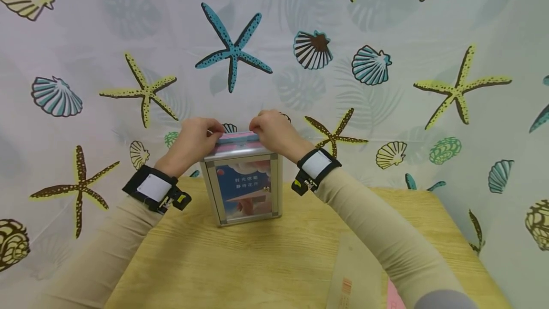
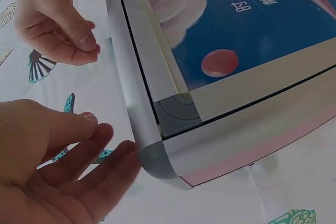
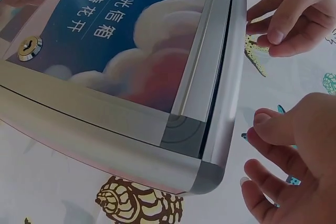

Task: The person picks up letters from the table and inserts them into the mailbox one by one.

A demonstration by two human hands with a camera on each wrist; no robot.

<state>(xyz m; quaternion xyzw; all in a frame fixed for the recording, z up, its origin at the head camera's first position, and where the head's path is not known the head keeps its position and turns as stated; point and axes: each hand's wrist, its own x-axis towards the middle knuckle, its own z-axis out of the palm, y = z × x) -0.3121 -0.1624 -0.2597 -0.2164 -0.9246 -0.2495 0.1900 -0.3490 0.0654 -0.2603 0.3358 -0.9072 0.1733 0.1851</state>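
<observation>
A silver-framed letter box (image 1: 242, 190) stands upright on the table, with a blue printed front, white Chinese characters and a small round lock (image 3: 30, 49). Its top is pink, crossed by a grey-blue strip (image 1: 238, 138). At the top's left end is my left hand (image 1: 198, 138), fingers loosely bent; in the left wrist view a fingertip meets or overlaps the box's corner (image 2: 157, 158). Above the right end is my right hand (image 1: 274, 130), its thumb close to the index finger. Nothing shows between the fingers of either hand in the wrist views.
On the wooden table (image 1: 240, 261), a beige envelope-like sheet (image 1: 356, 275) lies at the front right, beside a pink piece (image 1: 393, 294) partly under my right sleeve. A white curtain (image 1: 274, 23) printed with starfish and shells hangs behind the box.
</observation>
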